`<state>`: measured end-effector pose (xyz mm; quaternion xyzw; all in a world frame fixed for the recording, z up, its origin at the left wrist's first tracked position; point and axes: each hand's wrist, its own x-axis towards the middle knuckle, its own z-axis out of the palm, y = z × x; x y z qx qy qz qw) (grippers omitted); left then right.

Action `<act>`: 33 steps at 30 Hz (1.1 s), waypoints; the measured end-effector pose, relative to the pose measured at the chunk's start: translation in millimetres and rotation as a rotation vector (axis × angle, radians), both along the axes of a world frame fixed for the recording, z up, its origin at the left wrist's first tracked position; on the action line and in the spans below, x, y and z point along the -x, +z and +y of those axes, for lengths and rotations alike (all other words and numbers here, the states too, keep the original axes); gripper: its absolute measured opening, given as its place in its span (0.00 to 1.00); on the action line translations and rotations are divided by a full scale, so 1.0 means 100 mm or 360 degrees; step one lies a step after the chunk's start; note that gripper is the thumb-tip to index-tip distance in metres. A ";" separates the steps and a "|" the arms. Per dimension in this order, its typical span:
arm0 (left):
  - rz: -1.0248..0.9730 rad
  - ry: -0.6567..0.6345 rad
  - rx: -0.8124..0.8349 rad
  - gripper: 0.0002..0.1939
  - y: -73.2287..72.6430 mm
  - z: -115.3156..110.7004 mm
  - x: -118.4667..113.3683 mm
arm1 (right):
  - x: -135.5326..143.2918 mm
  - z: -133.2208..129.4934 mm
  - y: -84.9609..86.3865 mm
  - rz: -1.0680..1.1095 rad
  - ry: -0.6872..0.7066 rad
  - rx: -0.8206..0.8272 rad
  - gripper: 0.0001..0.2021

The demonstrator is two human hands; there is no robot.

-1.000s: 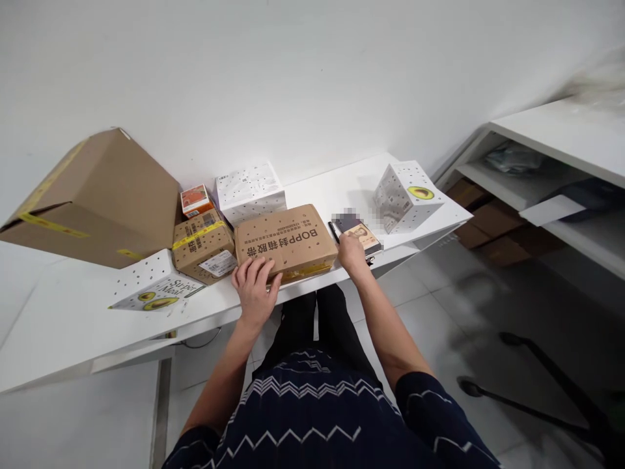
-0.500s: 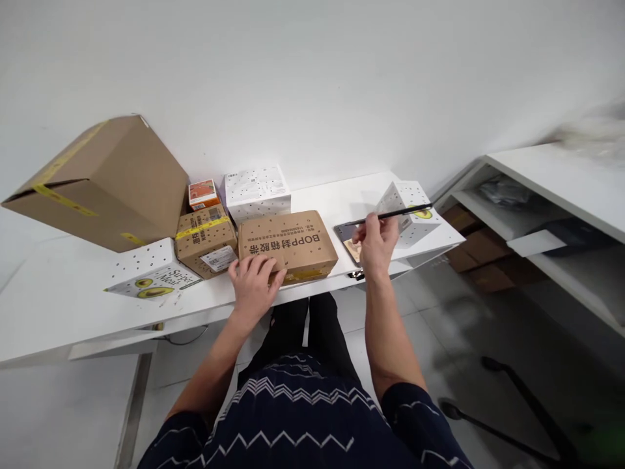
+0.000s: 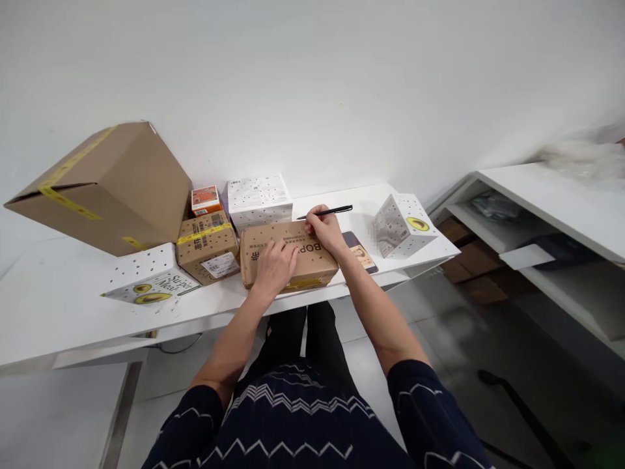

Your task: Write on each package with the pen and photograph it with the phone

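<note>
Now our left hand (image 3: 276, 267) has moved further onto the brown carton (image 3: 258, 238), fingers loose, gripping nothing, right by the tabletop's (image 3: 336, 198) front edge; our right hand (image 3: 325, 228) has swung back leftward, pinching the black pen (image 3: 339, 210), so both hands meet at the carton, leaving the phone (image 3: 365, 259) lying rightward near that front edge.

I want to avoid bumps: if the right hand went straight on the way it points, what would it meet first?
Probably the white speckled box behind the carton, with the pen leading. Height is unclear in this view, so the right hand might pass above it.
</note>
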<state>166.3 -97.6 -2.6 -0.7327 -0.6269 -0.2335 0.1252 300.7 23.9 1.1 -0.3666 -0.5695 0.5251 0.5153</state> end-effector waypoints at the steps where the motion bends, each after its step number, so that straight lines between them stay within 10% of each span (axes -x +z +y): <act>1: -0.0011 0.0004 0.0010 0.15 -0.01 -0.01 0.00 | 0.01 0.00 -0.01 -0.0025 -0.0012 0.0004 0.04; 13: -0.0122 0.0145 0.0322 0.17 0.07 -0.04 -0.02 | -0.01 -0.06 -0.01 -0.0639 -0.0028 -0.0202 0.09; 33: -0.0159 0.0193 0.0411 0.16 0.13 -0.05 -0.04 | 0.00 -0.05 0.01 -0.0647 0.0029 -0.0182 0.09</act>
